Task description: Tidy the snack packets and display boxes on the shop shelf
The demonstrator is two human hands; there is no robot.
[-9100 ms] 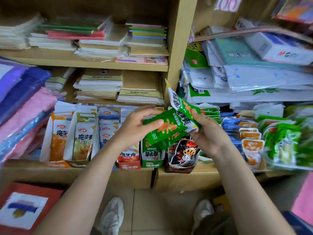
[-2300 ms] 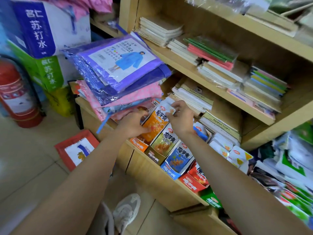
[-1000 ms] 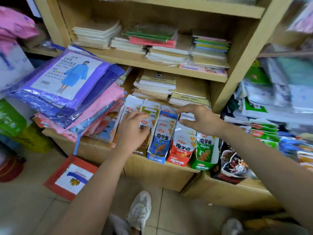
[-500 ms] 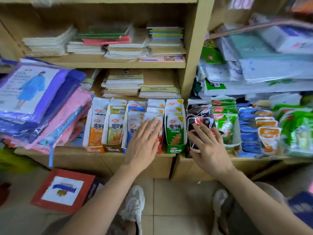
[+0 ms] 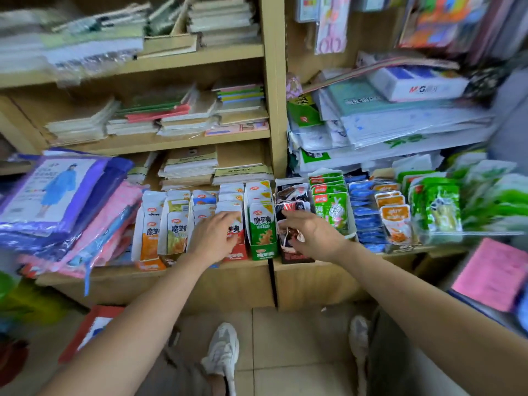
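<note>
Two grey sneakers (image 5: 224, 350) are seen on the tiled floor, nearest the camera. Both forearms are stretched towards the lowest shelf (image 5: 234, 278). The left hand (image 5: 215, 238) is laid open, fingers spread, on the packets of the red display box (image 5: 237, 254); nothing is gripped. The right hand (image 5: 313, 235) is held open, fingers loosely spread, against the front of the dark display box (image 5: 297, 255); no pinch is seen. Between the hands the green display box (image 5: 263, 235) stands upright. The orange display box (image 5: 148, 241) and the yellow-green display box (image 5: 177, 235) are lined up leftward in the same row. Notebook stacks (image 5: 191, 167) are piled behind. Bagged raincoats (image 5: 57, 190) are heaped far left.
</note>
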